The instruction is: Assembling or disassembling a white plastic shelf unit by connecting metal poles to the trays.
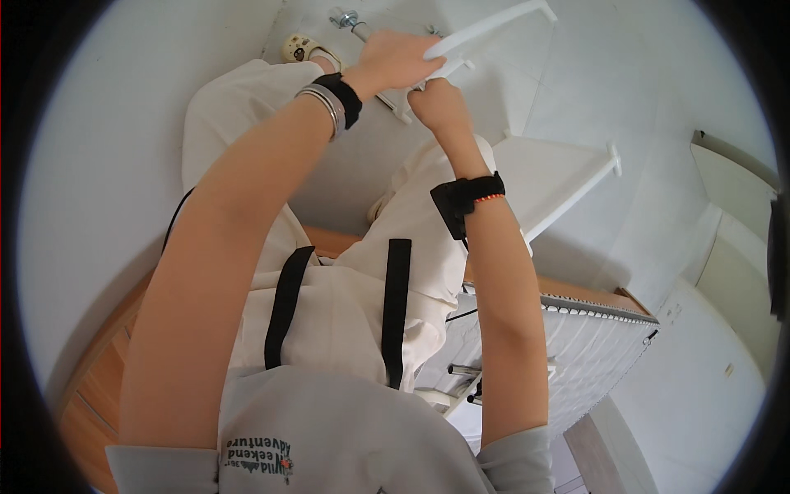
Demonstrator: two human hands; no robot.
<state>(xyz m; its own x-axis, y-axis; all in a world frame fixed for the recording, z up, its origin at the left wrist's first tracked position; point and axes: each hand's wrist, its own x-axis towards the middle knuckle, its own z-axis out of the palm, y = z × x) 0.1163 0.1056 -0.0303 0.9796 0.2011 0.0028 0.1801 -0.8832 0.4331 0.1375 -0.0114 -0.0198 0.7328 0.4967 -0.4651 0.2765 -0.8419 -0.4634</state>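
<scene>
Up at the top of the view, my left hand [395, 59] reaches across to the near end of a white shelf-like panel [494, 29] with a raised rim. Its fingers are closed on that end. Just below and to the right, my right hand [440, 105] is curled into a fist against the same corner. What lies inside its fingers is hidden. Behind my left hand runs a metal pole [360, 31], partly covered by the hand. Lower right, a second white shelf panel [551, 169] with a rimmed edge stands beside my right forearm.
A cream clog [298, 49] on a foot shows at the top left, near a chrome fitting [344, 18]. To the right of my legs is a bed-like surface with a grey-white cover [576, 346]. Pale walls surround the area, with wooden flooring [90, 403] at lower left.
</scene>
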